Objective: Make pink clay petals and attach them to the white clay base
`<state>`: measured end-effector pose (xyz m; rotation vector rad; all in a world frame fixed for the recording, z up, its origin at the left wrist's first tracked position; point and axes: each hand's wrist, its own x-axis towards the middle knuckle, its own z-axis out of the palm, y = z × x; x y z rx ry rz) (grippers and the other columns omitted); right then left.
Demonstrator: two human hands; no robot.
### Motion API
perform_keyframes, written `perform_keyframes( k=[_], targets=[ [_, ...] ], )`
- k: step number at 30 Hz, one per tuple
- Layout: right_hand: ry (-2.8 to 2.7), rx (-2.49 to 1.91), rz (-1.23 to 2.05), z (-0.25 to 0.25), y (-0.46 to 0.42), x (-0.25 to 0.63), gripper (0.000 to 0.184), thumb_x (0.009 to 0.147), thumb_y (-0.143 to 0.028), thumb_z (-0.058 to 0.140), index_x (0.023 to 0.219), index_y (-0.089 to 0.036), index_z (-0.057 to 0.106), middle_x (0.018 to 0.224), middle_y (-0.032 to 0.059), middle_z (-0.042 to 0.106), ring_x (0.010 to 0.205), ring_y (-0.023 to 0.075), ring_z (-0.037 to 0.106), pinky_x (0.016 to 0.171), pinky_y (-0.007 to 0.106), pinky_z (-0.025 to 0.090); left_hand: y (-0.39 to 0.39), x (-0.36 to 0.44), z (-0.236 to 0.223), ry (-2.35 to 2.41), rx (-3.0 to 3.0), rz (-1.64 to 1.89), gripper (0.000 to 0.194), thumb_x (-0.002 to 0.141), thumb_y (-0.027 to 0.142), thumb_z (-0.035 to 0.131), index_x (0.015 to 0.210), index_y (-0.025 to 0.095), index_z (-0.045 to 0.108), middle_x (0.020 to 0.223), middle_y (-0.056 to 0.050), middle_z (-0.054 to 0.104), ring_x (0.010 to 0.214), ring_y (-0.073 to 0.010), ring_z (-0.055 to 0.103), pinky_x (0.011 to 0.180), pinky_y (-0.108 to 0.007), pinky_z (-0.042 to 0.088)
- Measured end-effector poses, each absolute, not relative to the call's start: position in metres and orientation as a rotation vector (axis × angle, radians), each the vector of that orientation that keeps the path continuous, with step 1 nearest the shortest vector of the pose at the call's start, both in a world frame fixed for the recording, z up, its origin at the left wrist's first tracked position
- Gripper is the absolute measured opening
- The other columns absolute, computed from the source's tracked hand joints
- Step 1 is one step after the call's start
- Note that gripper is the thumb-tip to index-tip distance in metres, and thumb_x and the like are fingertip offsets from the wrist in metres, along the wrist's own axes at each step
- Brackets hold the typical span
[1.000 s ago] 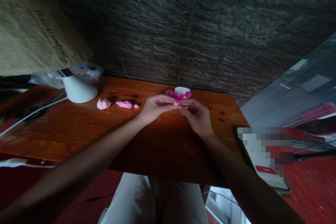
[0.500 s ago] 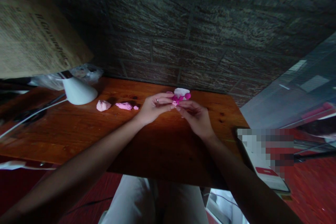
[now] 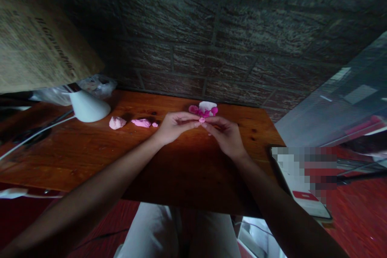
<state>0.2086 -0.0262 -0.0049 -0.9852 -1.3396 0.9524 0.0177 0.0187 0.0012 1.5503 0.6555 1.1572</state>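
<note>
Between the fingertips of both hands is a small piece of pink modelling clay (image 3: 202, 120), held just above the table. My left hand (image 3: 175, 127) pinches it from the left, and my right hand (image 3: 225, 132) pinches it from the right. Just behind the fingers lie magenta clay pieces (image 3: 205, 112) against a white piece (image 3: 208, 106); their lower edges are partly hidden by my hands. Left of my left hand rest a pale pink clay lump (image 3: 117, 122), a longer pink clay lump (image 3: 141, 123) and a tiny pink bit (image 3: 155, 124).
The wooden table (image 3: 90, 157) meets a dark stone wall (image 3: 190, 60). At the left stands a lamp with a white base (image 3: 90, 105) and a newsprint-patterned shade (image 3: 42, 40); a crumpled plastic bag (image 3: 99, 85) lies behind. A partly blurred tablet-like device (image 3: 308, 197) sits at the right edge.
My left fingers have come down slightly, uncovering more of the magenta pieces behind. The pink clay in the fingertips now looks rounder. The view has shifted slightly.
</note>
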Motion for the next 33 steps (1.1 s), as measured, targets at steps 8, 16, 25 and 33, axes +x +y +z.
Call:
perform_keyframes(
  k=[8,16,25,33],
  targets=[
    [-1.354,-0.958,0.979,-0.002,-0.028,0.207,0.021,0.078,-0.043,0.084,0.09,-0.025,0.081,0.09,0.0014,0.08,0.076,0.0156,0.068,0.062,0.027,0.052,0.023,0.023,-0.006,0.598,1.285,1.166,0.03,0.063,0.031,0.095,0.088,0.018,0.084,0.088,-0.007,0.082,0.076,-0.0163,0.074,0.08,-0.032,0.061],
    [-1.287,-0.988,1.046,-0.001,-0.026,0.206,0.03,0.073,-0.05,0.086,0.086,-0.023,0.082,0.076,0.0005,0.075,0.067,0.0127,0.062,0.058,0.025,0.05,0.02,0.025,-0.006,0.615,1.134,1.099,0.031,0.061,0.034,0.096,0.083,0.017,0.084,0.086,-0.009,0.081,0.076,-0.0166,0.073,0.079,-0.032,0.059],
    [-1.263,-1.0,1.104,0.001,-0.027,0.205,0.037,0.068,-0.055,0.088,0.084,-0.023,0.081,0.078,0.0009,0.076,0.063,0.0122,0.063,0.057,0.025,0.049,0.019,0.029,-0.006,0.597,1.051,1.081,0.032,0.055,0.032,0.099,0.08,0.017,0.083,0.08,-0.005,0.08,0.073,-0.0137,0.072,0.076,-0.028,0.057],
    [-1.245,-1.02,1.073,-0.001,-0.029,0.203,0.039,0.068,-0.057,0.087,0.085,-0.022,0.079,0.076,0.0008,0.076,0.059,0.0115,0.062,0.055,0.025,0.049,0.018,0.029,-0.008,0.637,1.129,1.117,0.031,0.058,0.034,0.097,0.08,0.017,0.082,0.079,-0.006,0.079,0.072,-0.0148,0.071,0.077,-0.031,0.058]
  ],
)
